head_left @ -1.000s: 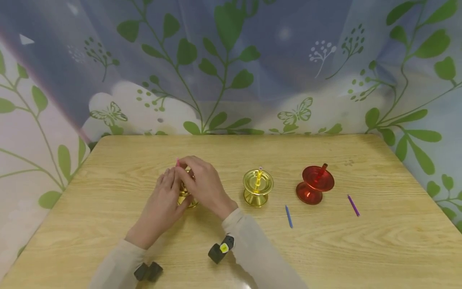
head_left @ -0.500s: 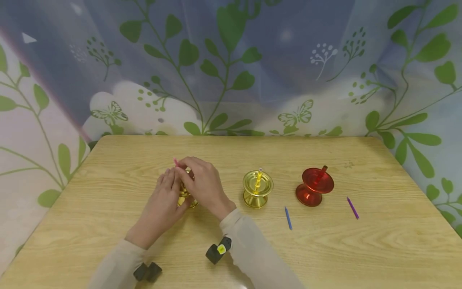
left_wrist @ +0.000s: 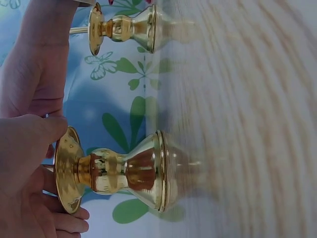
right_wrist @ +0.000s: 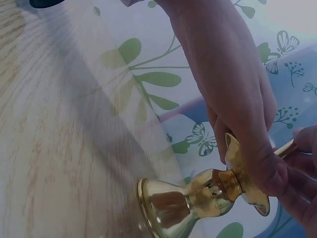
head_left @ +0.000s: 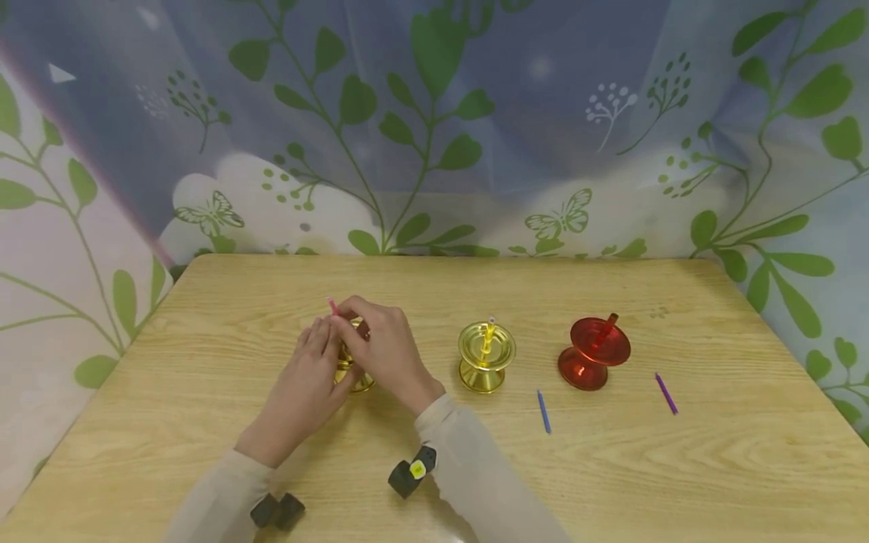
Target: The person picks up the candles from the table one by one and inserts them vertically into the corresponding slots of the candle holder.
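Observation:
A gold candle holder (left_wrist: pixel 106 171) stands on the table between my two hands. My left hand (head_left: pixel 299 396) grips its dish, thumb and fingers around the rim. At the top, my right hand (head_left: pixel 390 351) pinches a thin pink candle (head_left: pixel 332 305) with thumb and forefinger. Only the candle's upper tip shows in the head view; the fingers cover its lower end. In the right wrist view a slim gold stem (right_wrist: pixel 286 148) rises from the dish toward my right fingers.
To the right stand a second gold candle holder (head_left: pixel 481 375) with a yellow upright stem and a red candle holder (head_left: pixel 584 369) with a red one. A blue candle (head_left: pixel 544 411) and a purple candle (head_left: pixel 666 394) lie on the wooden table (head_left: pixel 611 467). Behind hangs a leaf-patterned curtain (head_left: pixel 516 143).
Both hands keep their places at the gold candle holder. The pink candle's tip leans slightly farther left than a second ago. The whole head view has shifted a little.

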`<control>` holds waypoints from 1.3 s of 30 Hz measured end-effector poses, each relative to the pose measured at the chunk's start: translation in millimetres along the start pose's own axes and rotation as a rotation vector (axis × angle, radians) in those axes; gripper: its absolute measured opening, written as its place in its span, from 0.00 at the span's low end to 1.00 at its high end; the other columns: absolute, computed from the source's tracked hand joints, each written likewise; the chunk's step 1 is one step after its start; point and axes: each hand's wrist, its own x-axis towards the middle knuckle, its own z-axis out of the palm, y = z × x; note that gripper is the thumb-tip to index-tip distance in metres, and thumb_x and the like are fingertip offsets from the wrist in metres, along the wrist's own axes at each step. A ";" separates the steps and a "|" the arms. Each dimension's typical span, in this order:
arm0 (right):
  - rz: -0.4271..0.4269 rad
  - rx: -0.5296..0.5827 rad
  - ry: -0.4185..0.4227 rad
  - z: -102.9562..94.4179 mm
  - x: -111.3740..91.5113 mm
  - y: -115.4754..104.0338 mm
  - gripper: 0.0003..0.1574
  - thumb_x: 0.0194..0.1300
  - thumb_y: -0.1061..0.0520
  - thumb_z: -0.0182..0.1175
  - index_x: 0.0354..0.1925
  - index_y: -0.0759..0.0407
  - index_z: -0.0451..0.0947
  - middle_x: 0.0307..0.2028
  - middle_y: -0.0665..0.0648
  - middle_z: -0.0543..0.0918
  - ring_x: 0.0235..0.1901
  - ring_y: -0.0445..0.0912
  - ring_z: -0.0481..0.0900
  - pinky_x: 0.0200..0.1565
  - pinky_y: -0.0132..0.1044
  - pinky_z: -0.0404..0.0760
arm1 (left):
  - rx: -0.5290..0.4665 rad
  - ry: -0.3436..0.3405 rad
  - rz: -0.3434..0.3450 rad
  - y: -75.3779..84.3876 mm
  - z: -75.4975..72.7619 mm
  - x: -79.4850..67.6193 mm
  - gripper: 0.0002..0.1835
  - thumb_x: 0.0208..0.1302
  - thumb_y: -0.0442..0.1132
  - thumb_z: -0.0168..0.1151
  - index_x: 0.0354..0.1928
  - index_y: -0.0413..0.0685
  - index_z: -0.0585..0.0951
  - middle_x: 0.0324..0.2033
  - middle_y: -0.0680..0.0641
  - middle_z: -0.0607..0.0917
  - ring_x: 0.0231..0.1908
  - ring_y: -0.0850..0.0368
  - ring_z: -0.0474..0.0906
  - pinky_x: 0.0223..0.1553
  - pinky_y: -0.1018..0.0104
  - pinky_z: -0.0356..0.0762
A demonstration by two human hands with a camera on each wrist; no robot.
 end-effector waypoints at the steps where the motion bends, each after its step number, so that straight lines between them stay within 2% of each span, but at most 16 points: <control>1: 0.006 0.012 -0.004 0.3 -0.4 0.3 0.06 0.68 0.59 0.59 0.40 0.60 0.81 0.35 0.55 0.87 0.21 0.40 0.78 0.25 0.20 0.72 | -0.004 0.005 0.002 -0.2 0.4 0.0 0.38 0.69 0.47 0.57 0.66 0.21 0.60 0.64 0.23 0.64 0.66 0.29 0.60 0.67 0.38 0.56; 9: 0.083 0.131 -0.066 0.3 -3.0 0.6 0.09 0.71 0.58 0.56 0.42 0.62 0.78 0.38 0.58 0.87 0.24 0.46 0.84 0.25 0.21 0.77 | -0.017 0.011 -0.002 -1.0 1.9 0.1 0.37 0.68 0.47 0.58 0.66 0.22 0.61 0.63 0.24 0.66 0.66 0.30 0.60 0.67 0.39 0.56; 16: 0.078 0.095 -0.084 -1.6 -3.5 0.1 0.11 0.70 0.58 0.56 0.46 0.64 0.79 0.41 0.59 0.86 0.26 0.44 0.82 0.29 0.21 0.77 | -0.014 -0.009 -0.016 -1.1 1.0 -0.8 0.39 0.69 0.48 0.57 0.68 0.23 0.58 0.64 0.23 0.63 0.66 0.29 0.58 0.68 0.39 0.55; 23: 0.125 0.102 -0.086 -5.3 -4.5 0.0 0.17 0.70 0.56 0.57 0.53 0.64 0.77 0.41 0.60 0.86 0.29 0.44 0.84 0.31 0.22 0.79 | 0.000 -0.013 -0.021 -2.1 1.9 -1.0 0.39 0.69 0.49 0.57 0.67 0.22 0.60 0.63 0.22 0.64 0.67 0.29 0.58 0.68 0.40 0.55; 29: 0.037 0.098 -0.029 -6.4 -1.5 -1.3 0.14 0.70 0.59 0.56 0.49 0.65 0.80 0.43 0.59 0.86 0.26 0.43 0.82 0.30 0.21 0.78 | 0.001 -0.019 -0.024 -2.1 0.9 -1.5 0.40 0.70 0.49 0.56 0.68 0.22 0.57 0.65 0.23 0.62 0.67 0.30 0.58 0.68 0.40 0.55; 37: -0.055 -0.076 -0.024 -10.8 5.7 -8.2 0.12 0.70 0.60 0.56 0.46 0.63 0.83 0.43 0.57 0.86 0.30 0.41 0.81 0.34 0.23 0.79 | -0.006 -0.021 -0.012 -0.9 0.2 -0.8 0.40 0.70 0.50 0.56 0.69 0.24 0.55 0.67 0.25 0.59 0.68 0.31 0.57 0.68 0.40 0.54; 39: -0.068 -0.089 -0.028 -11.2 7.4 -9.2 0.12 0.70 0.60 0.56 0.46 0.64 0.83 0.42 0.57 0.87 0.30 0.41 0.82 0.35 0.24 0.79 | -0.008 -0.010 -0.005 -1.1 -0.2 -0.1 0.40 0.70 0.49 0.56 0.69 0.24 0.56 0.67 0.25 0.60 0.68 0.31 0.57 0.68 0.40 0.54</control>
